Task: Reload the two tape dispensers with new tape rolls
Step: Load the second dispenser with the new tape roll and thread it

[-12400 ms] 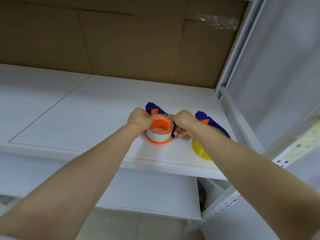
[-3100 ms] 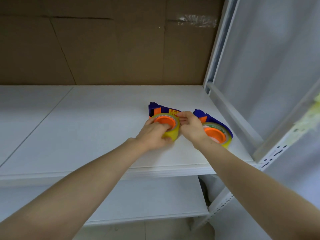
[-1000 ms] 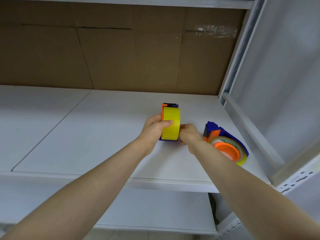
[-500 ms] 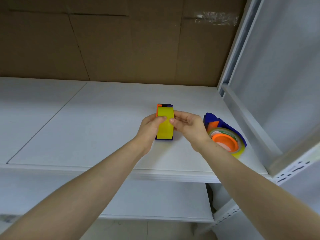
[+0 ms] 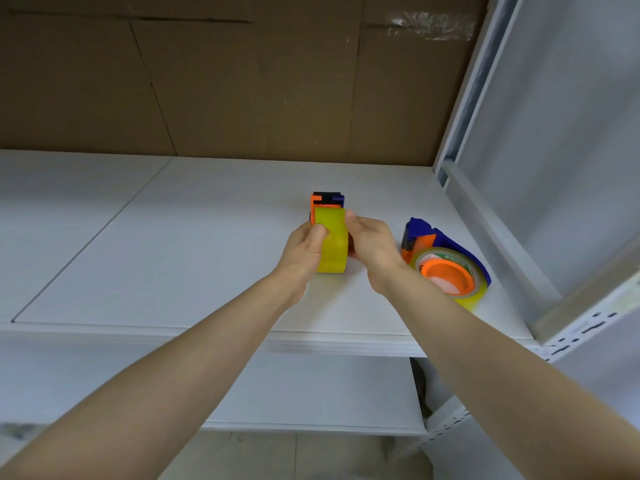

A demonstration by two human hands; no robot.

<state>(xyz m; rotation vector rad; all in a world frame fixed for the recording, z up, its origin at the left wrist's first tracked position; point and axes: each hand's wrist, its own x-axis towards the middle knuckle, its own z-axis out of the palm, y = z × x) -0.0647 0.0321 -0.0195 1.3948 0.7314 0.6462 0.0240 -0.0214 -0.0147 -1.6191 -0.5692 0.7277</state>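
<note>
Left hand and right hand both grip dispenser with its yellow roll upright on shelf, cutter end pointing away, second loaded dispenser lying flat just right, nearer right hand.

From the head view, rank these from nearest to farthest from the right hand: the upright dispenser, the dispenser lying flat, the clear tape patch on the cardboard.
1. Upright dispenser: in the right hand.
2. Flat dispenser: just right, on the shelf.
3. Tape patch: far up on the cardboard.
</note>
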